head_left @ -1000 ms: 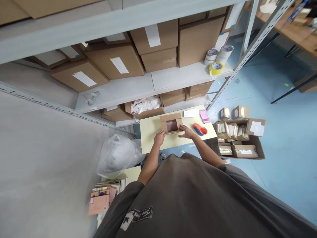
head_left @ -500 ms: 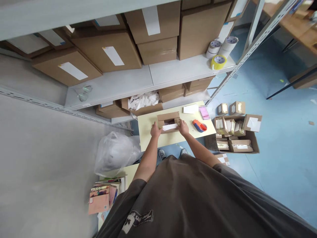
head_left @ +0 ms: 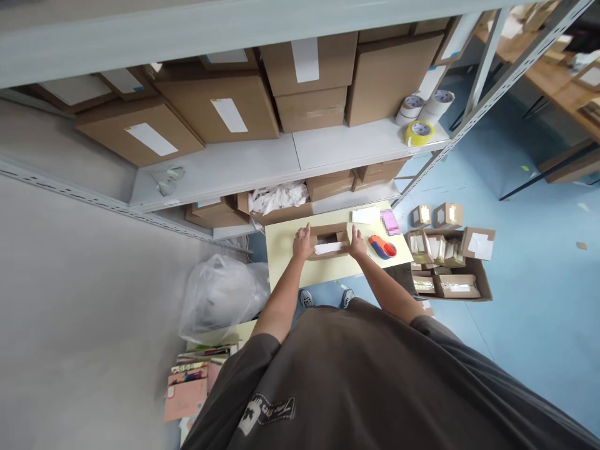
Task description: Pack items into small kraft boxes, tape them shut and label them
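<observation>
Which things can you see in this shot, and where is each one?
table: one, pale yellow, below the shelving
open cardboard box: one, brown, on the table between the hands
white paper strip: one, white, in the box opening
tape dispenser: one, orange and blue, right of the box
paper sheet: one, white, table's far edge
tape rolls: three, white and yellow, shelf's right end
labelled cartons: several, brown, on grey shelving
small boxes: several, brown, on the floor right of the table
plastic bag: one, white, floor left of the table
left hand: one, at the box's left side
right hand: one, at the box's right side

Nothing clearly legible, script print [head_left: 269,409] on dark T-shirt [head_left: 356,381] too blurred, white carton labels [head_left: 229,115] apparently blank
</observation>
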{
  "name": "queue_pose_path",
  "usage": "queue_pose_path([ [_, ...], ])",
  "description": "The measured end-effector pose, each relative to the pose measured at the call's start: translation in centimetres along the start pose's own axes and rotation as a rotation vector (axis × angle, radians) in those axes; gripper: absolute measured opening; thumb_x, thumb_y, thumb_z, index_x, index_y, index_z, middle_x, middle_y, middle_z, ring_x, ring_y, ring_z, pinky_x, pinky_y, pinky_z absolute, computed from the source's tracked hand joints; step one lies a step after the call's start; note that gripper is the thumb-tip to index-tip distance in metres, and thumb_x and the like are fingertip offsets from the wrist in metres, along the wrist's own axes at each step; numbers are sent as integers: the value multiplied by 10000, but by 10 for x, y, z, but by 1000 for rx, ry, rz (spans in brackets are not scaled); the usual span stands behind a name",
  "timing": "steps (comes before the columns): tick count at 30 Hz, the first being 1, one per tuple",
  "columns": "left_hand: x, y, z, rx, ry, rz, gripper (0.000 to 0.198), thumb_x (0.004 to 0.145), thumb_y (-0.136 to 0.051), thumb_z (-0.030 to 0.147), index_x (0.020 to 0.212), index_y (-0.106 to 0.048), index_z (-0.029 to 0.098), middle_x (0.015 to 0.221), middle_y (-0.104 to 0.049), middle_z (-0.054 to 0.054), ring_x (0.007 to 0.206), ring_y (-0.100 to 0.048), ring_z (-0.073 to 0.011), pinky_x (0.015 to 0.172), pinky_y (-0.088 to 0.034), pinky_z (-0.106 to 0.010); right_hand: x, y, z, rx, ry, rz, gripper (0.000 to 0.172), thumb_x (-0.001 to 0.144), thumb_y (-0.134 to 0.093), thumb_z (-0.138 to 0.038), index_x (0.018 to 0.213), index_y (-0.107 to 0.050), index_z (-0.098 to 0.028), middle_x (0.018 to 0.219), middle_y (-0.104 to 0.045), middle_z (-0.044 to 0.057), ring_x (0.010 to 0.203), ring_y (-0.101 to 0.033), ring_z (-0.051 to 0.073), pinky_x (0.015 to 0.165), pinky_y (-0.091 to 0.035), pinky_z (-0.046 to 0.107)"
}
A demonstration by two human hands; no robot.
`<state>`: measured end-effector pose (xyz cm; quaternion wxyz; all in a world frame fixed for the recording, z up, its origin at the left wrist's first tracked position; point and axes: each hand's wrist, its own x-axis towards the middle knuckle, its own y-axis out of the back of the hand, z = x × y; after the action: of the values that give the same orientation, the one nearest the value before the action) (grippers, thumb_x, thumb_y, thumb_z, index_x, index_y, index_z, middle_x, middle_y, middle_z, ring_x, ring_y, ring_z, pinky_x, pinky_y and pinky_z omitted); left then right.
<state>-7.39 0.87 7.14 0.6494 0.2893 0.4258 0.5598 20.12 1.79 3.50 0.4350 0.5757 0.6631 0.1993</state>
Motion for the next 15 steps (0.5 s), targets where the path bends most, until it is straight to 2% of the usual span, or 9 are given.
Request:
queue_pose_path([
  [3, -29, -13, 2, -27, 16, 10, 826, 907, -747, 231, 1669, -430, 267, 1560, -500, -172, 1447, -450, -375, 1244, -380, -462, -12, -4, -1, -34, 69, 34, 979, 881, -787, -360, 1721, -289, -291, 1806, -167, 191, 1467, -492, 403, 1069, -503, 451],
  [5, -43, -24, 5, -35, 61, -7, 656, 971, -659, 260, 1612, -524, 290, 1628, -461, -152, 1442, -459, -373, 1218, -418, -466, -20, -7, 1, -67, 134, 4, 806, 959, -691, -339, 1697, -369, -313, 1803, -216, 150, 1495, -456, 391, 1100, -486, 468],
  [7, -52, -31, 8, -43, 107, -21, 654, 987, -650, 328, 1624, -512, 283, 1734, -345, -139, 1472, -437, -394, 1201, -441, -485, -25, -9, 2, -87, 157, -43, 673, 1023, -597, -327, 1675, -429, -325, 1770, -320, 133, 1495, -452, 376, 1132, -467, 481],
  [10, -54, -32, 9, -40, 134, -75, 845, 945, -719, 481, 1695, -388, 278, 1816, -163, -125, 1540, -371, -437, 1181, -465, -526, -26, -9, -2, -117, 131, -86, 633, 1062, -536, -325, 1685, -423, -316, 1732, -397, 142, 1488, -458, 376, 1151, -459, 497],
  [12, -50, -29, 7, -3, 123, -109, 931, 919, -741, 552, 1716, -338, 290, 1826, -125, -119, 1573, -332, -447, 1183, -466, -542, -24, -8, -8, -154, 118, -102, 644, 1069, -528, -327, 1698, -396, -303, 1738, -383, 149, 1500, -444, 384, 1159, -454, 501],
  [15, -43, -26, 1, 71, 99, -131, 884, 965, -684, 556, 1726, -314, 300, 1824, -127, -120, 1575, -372, -409, 1182, -477, -502, -21, -5, -16, -196, 109, -130, 677, 1061, -549, -335, 1710, -364, -280, 1746, -367, 151, 1513, -435, 374, 1167, -453, 483],
])
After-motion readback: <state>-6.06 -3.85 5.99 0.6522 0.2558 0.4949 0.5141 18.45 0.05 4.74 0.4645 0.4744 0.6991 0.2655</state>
